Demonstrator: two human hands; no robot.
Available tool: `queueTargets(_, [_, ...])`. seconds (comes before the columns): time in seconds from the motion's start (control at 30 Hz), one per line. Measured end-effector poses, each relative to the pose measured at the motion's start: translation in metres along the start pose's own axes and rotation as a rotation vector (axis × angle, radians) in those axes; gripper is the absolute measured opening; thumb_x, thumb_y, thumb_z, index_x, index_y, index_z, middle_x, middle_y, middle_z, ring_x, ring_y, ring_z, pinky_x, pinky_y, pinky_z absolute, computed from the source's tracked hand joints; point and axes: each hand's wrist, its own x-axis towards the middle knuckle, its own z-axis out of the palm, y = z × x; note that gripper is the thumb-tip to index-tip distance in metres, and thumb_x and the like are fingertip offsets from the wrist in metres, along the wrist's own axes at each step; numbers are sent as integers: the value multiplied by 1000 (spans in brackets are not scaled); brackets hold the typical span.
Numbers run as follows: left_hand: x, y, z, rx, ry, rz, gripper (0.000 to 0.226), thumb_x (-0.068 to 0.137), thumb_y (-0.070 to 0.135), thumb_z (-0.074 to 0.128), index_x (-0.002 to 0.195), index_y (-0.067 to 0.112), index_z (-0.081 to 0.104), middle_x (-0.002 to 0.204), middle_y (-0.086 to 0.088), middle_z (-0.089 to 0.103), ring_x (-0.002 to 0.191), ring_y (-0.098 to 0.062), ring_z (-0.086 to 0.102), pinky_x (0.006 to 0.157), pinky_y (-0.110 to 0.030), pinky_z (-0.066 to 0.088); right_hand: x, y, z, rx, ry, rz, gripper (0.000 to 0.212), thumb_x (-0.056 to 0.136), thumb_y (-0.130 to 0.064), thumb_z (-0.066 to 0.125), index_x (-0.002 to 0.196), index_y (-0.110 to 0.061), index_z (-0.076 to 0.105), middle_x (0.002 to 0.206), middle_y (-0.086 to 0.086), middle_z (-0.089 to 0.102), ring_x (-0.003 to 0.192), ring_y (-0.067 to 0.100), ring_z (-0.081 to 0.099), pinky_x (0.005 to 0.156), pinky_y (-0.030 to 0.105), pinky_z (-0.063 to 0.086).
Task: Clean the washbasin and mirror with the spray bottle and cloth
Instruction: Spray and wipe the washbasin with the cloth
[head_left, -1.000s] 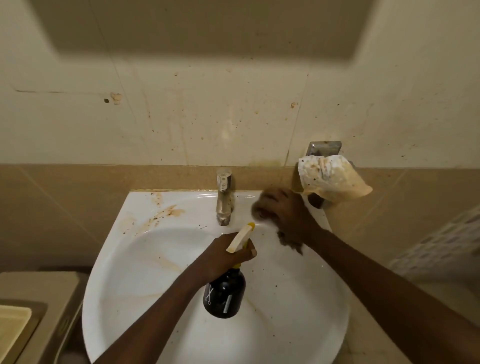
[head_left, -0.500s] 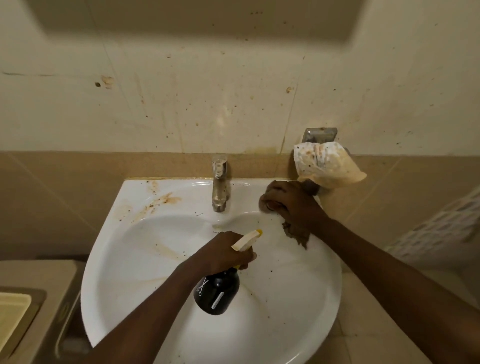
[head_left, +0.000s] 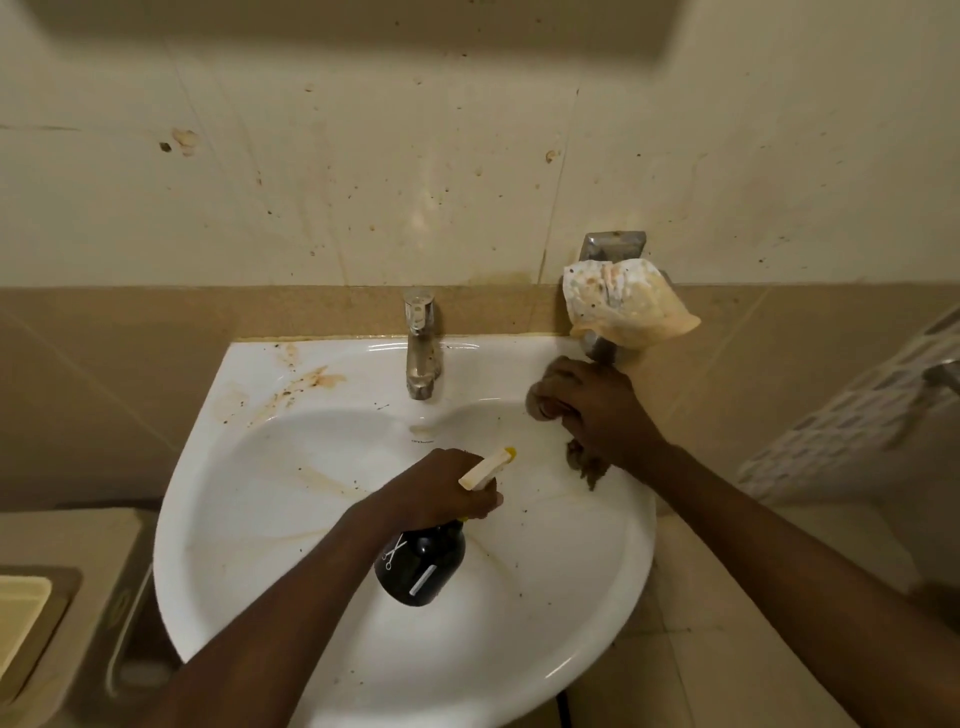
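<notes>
A white washbasin (head_left: 291, 519) with brown stains on its back left ledge fills the middle of the view. My left hand (head_left: 436, 488) grips a black spray bottle (head_left: 421, 566) with a cream and yellow nozzle, held over the bowl. My right hand (head_left: 597, 410) presses a brown cloth (head_left: 584, 462) onto the basin's back right rim. The cloth's tail hangs below my palm. The mirror's lower edge shows only as a dark band at the top of the view.
A metal tap (head_left: 420, 343) stands at the back centre of the basin. A metal wall fixture (head_left: 613, 247) holds a stained crumpled paper (head_left: 623, 306) just above my right hand. A beige cistern lid (head_left: 67, 597) sits at lower left. The tiled wall is speckled.
My right hand with the cloth has slid right and back along the rim, toward the wall fixture. My left hand with the bottle has stayed over the bowl.
</notes>
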Motion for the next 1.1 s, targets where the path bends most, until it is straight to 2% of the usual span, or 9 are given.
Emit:
queueTargets(0.13, [-3, -3, -6, -33, 1, 2, 25, 82, 25, 69, 86, 0, 65, 78, -9, 71, 69, -12, 65, 74, -32, 54, -55, 0, -7, 17, 33, -22, 20, 80, -16, 59, 97, -25, 64, 108, -3, 62, 90, 22, 58, 78, 41, 44])
queueTargets(0.2, [-1, -4, -10, 6, -18, 13, 27, 84, 27, 69, 89, 1, 63, 91, -13, 71, 76, -20, 64, 81, -35, 53, -51, -2, -6, -42, 52, -24, 22, 79, -15, 58, 97, -26, 63, 108, -1, 62, 89, 25, 59, 76, 43, 45])
queueTargets(0.3, [2, -9, -10, 37, 29, 16, 36, 79, 38, 68, 87, 3, 63, 89, -15, 71, 82, -29, 67, 81, -40, 54, -12, -18, 5, -171, 50, -138, 22, 82, -13, 57, 99, -25, 61, 113, 3, 60, 95, 27, 55, 79, 45, 46])
queueTargets(0.43, [6, -15, -4, 105, 30, 11, 27, 77, 34, 67, 66, 11, 58, 65, -3, 65, 60, -13, 61, 68, -34, 52, -1, -14, 22, -317, -65, -356, 12, 94, -20, 49, 93, -26, 60, 126, 6, 57, 110, 30, 53, 87, 49, 41])
queueTargets(0.53, [6, -10, -1, 174, -29, 17, 28, 80, 32, 69, 60, 28, 50, 66, 9, 57, 62, -7, 54, 71, -30, 48, -38, -9, 14, -265, -112, -364, 14, 84, -23, 51, 76, -30, 61, 107, -2, 64, 99, 25, 56, 88, 46, 40])
queueTargets(0.6, [5, -10, -1, 208, -60, 21, 26, 80, 35, 69, 62, 31, 50, 69, 9, 58, 64, -6, 54, 71, -27, 47, -46, -14, 7, -231, -87, -302, 14, 80, -23, 51, 71, -30, 60, 98, -5, 63, 90, 24, 56, 86, 44, 39])
queueTargets(0.93, [-18, 7, 0, 405, -315, 78, 20, 81, 41, 66, 74, 23, 59, 74, 2, 65, 69, -14, 60, 74, -35, 51, -58, -31, -4, -205, 86, 70, 24, 69, -17, 53, 84, -28, 68, 105, -2, 64, 91, 28, 56, 76, 40, 33])
queueTargets(1.03, [-19, 15, 2, 435, -355, 85, 20, 79, 41, 66, 68, 25, 60, 72, 2, 68, 65, -11, 61, 71, -31, 49, -41, -37, -8, -244, 30, 152, 28, 64, -12, 64, 89, -26, 68, 105, 0, 63, 90, 30, 56, 73, 41, 36])
queueTargets(1.1, [-19, 19, 6, 455, -399, 73, 23, 72, 52, 63, 67, 30, 58, 73, 6, 68, 70, -12, 64, 75, -33, 52, -47, -39, -13, -206, -47, 202, 25, 69, -23, 56, 91, -26, 68, 105, 1, 63, 90, 31, 55, 71, 39, 36])
